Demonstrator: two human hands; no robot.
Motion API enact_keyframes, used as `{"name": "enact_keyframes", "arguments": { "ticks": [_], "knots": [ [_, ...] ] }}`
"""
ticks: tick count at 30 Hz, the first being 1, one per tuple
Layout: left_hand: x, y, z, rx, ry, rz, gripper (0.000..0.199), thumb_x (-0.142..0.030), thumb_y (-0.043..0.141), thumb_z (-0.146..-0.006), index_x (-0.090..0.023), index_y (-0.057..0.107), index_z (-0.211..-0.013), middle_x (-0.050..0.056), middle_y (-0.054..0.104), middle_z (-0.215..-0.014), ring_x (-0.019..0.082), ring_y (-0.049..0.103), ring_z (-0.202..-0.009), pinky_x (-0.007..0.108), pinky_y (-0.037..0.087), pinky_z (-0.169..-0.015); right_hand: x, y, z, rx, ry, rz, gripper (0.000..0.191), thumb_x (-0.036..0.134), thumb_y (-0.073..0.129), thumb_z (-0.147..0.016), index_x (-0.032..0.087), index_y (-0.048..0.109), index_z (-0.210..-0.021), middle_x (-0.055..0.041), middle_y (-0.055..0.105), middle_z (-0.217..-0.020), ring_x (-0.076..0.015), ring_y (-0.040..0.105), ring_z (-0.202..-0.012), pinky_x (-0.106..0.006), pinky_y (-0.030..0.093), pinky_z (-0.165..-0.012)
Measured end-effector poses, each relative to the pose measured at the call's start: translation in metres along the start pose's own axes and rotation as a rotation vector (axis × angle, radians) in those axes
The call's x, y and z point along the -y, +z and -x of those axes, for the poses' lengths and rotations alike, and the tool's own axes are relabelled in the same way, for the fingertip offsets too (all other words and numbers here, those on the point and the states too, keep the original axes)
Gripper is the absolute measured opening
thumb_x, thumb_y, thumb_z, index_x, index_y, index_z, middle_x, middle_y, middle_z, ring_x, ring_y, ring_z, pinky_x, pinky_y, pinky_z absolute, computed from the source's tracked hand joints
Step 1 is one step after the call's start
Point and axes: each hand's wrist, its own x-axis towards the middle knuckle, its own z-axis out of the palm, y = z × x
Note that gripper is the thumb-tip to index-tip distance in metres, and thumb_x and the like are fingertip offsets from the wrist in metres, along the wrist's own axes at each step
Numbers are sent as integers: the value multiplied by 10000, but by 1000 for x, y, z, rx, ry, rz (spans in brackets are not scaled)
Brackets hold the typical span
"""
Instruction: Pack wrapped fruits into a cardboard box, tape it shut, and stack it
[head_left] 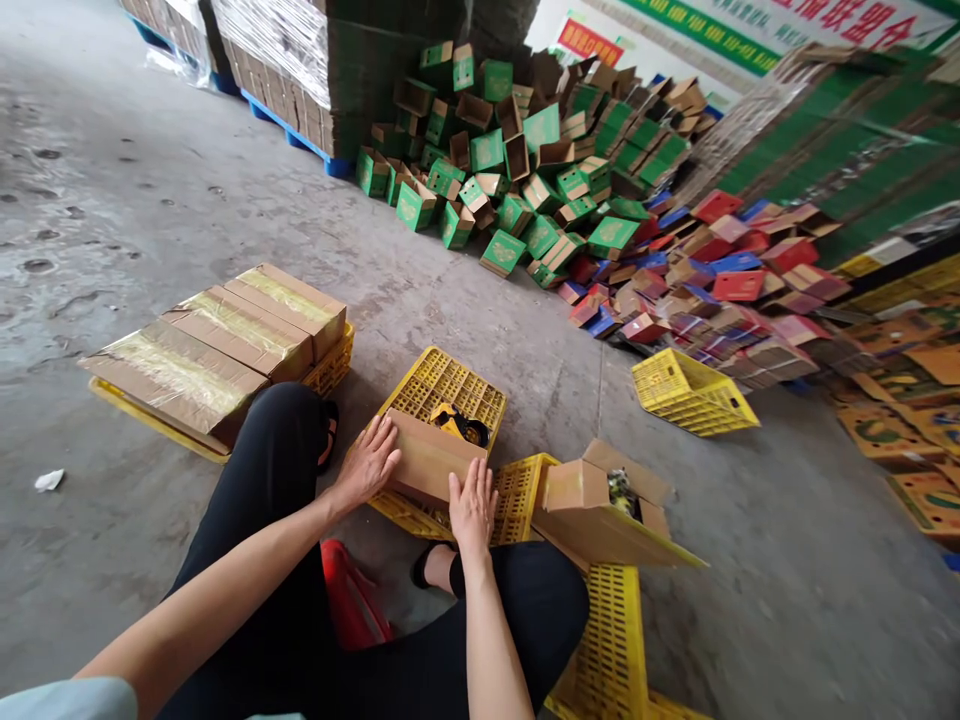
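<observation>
A closed brown cardboard box (431, 458) rests on an upturned yellow plastic crate (480, 385) in front of my knees. My left hand (367, 462) lies on the box's left end with its fingers stretched out. On the right end, my right hand (474, 505) is pressed flat, fingers extended. Just behind the box, a yellow and black tape dispenser (459, 424) sits on the crate. To the right, an open cardboard box (600, 500) with something greenish inside stands tilted on yellow crates.
Several taped cardboard boxes (217, 345) lie on a yellow crate at left. A red object (349, 595) is between my legs. Another yellow crate (690, 392) stands at right. Heaps of green boxes (502, 252) and red-blue boxes (739, 285) lie beyond, near wrapped pallet stacks (281, 60).
</observation>
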Motion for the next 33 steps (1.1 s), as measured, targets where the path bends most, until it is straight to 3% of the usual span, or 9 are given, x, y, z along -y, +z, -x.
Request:
{"name": "enact_keyframes", "arguments": {
  "ticks": [4, 9, 17, 20, 22, 25, 29, 33],
  "knots": [
    [-11, 0, 3, 18, 85, -88, 585, -471, 336, -1082, -169, 471, -1564, 145, 411, -1645, 334, 272, -1578, 581, 251, -1266, -17, 12, -1, -59, 11, -155, 902, 696, 190, -1023, 43, 264, -1640, -199, 216, -1720, -347, 226, -1592, -504, 280, -1264],
    [-38, 15, 0, 67, 185, -134, 571, -432, 390, -1063, -173, 469, -1566, 146, 413, -1644, 343, 316, -1559, 557, 261, -1260, -29, 22, -6, -71, -3, -331, 815, 608, 209, -1041, 60, 273, -1640, -181, 248, -1717, -277, 264, -1588, -445, 275, -1277],
    [-93, 53, -2, 145, 313, -162, 549, -401, 439, -1052, -213, 479, -1567, 115, 406, -1654, 335, 306, -1563, 556, 269, -1251, -46, 25, -16, -24, 42, -467, 785, 589, 202, -1025, 89, 400, -1597, -168, 385, -1663, -252, 343, -1557, -422, 317, -1251],
    [-99, 55, 0, 185, 350, -159, 555, -441, 460, -1052, -225, 484, -1563, 102, 411, -1654, 333, 312, -1561, 551, 272, -1250, -47, 26, -17, -19, 43, -473, 810, 612, 187, -1022, 80, 396, -1596, -181, 377, -1664, -257, 337, -1559, -429, 321, -1245],
    [-90, 49, 2, 226, 403, -156, 563, -474, 468, -1051, -238, 482, -1562, 91, 421, -1650, 313, 333, -1554, 516, 280, -1252, -47, 26, -16, -12, 38, -473, 827, 628, 177, -1020, 78, 376, -1604, -181, 359, -1673, -256, 328, -1564, -430, 316, -1248],
    [-57, 28, 5, 258, 456, -158, 587, -523, 470, -1047, -244, 477, -1563, 95, 425, -1648, 286, 365, -1542, 452, 301, -1246, -48, 26, -15, 2, 29, -477, 851, 645, 173, -1017, 65, 349, -1615, -177, 324, -1688, -252, 313, -1571, -416, 300, -1259],
    [-5, 0, 6, 156, 275, -175, 665, -602, 412, -1045, -189, 471, -1562, 152, 401, -1652, 332, 336, -1553, 492, 303, -1248, -48, 26, -15, 8, 38, -485, 849, 631, 184, -1021, 49, 313, -1625, -174, 273, -1707, -253, 281, -1584, -413, 280, -1270],
    [13, -2, 7, 79, 177, -188, 772, -631, 309, -1055, -61, 409, -1567, 243, 312, -1671, 372, 212, -1589, 533, 328, -1237, -44, 22, -13, 0, 54, -448, 813, 589, 188, -1031, 47, 311, -1625, -176, 300, -1697, -252, 290, -1580, -410, 274, -1273]
  ]
}}
